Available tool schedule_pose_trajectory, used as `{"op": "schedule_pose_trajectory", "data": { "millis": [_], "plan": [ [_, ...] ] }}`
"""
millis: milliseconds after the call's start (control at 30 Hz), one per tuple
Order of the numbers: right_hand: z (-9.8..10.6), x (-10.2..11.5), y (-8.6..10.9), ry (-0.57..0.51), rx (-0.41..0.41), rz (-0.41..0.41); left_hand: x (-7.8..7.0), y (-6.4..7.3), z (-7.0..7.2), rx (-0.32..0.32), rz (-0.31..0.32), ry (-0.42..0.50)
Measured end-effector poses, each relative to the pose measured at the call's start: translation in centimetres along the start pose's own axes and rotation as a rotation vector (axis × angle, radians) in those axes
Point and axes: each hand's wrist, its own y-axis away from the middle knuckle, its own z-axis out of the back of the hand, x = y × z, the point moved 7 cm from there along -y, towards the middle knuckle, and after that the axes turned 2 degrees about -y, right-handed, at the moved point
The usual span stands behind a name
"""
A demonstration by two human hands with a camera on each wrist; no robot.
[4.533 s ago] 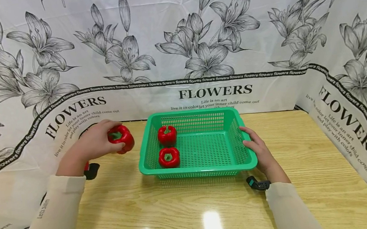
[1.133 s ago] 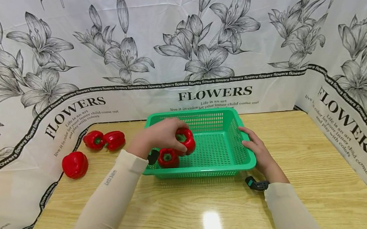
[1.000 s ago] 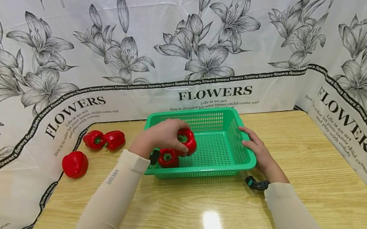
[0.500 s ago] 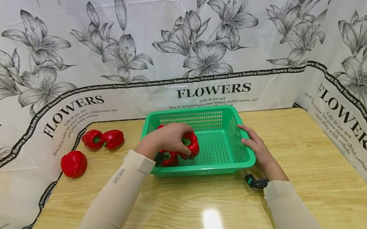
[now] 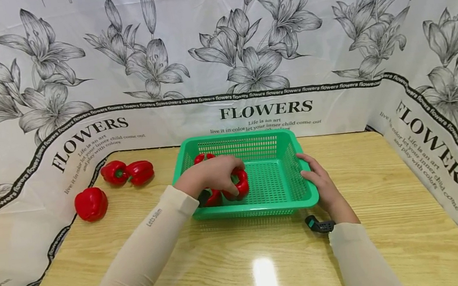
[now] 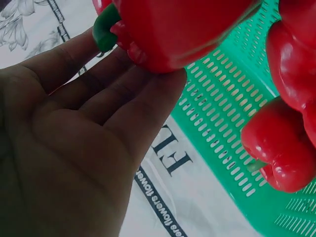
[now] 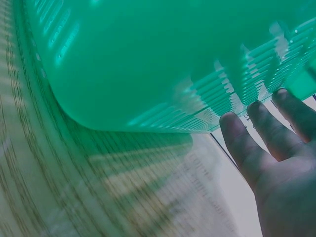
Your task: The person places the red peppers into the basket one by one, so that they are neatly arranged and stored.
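Observation:
My left hand point(image 5: 217, 173) reaches into the left half of a green plastic basket point(image 5: 255, 208) and grips a red bell pepper point(image 5: 242, 185) from above, thumb on the near side. Seen from the left wrist, the pepper point(image 6: 182, 29) has a green stem and the fingers point(image 6: 153, 98) lie along its underside. Two more red bell peppers sit in the basket, the near one point(image 5: 215, 199) and the far one point(image 5: 199, 159), both partly hidden by the hand. My right hand point(image 5: 326, 188) holds the basket's right rim, with several fingertips against the outer wall in the right wrist view.
Three red bell peppers lie on the wooden table point(image 5: 185, 274) at the left: one point(image 5: 91, 204) nearer, and a touching pair, left point(image 5: 114, 172) and right point(image 5: 140, 172). A flower-printed white cloth point(image 5: 182, 120) walls the back and sides.
My left hand has carried the bell pepper from left of the basket into it, then slightly lower and to the right over the last second. The right hand stays at the basket's right rim.

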Motion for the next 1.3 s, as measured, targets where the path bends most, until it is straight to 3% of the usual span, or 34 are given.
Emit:
{"op": "schedule_pose_trajectory", "data": {
  "millis": [433, 933, 1300],
  "plan": [
    [0.0, 0.2, -0.2, -0.002, -0.001, 0.004, 0.2, -0.7, -1.1, 0.058, 0.039, 0.02],
    [0.0, 0.1, 0.0, -0.01, -0.004, -0.008, 0.2, -1.9, -2.4, 0.138, 0.06, -0.04],
    [0.0, 0.2, 0.0, -0.002, -0.015, -0.008, 0.4, -2.1, -2.8, 0.156, 0.1, -0.04]
  ]
}}
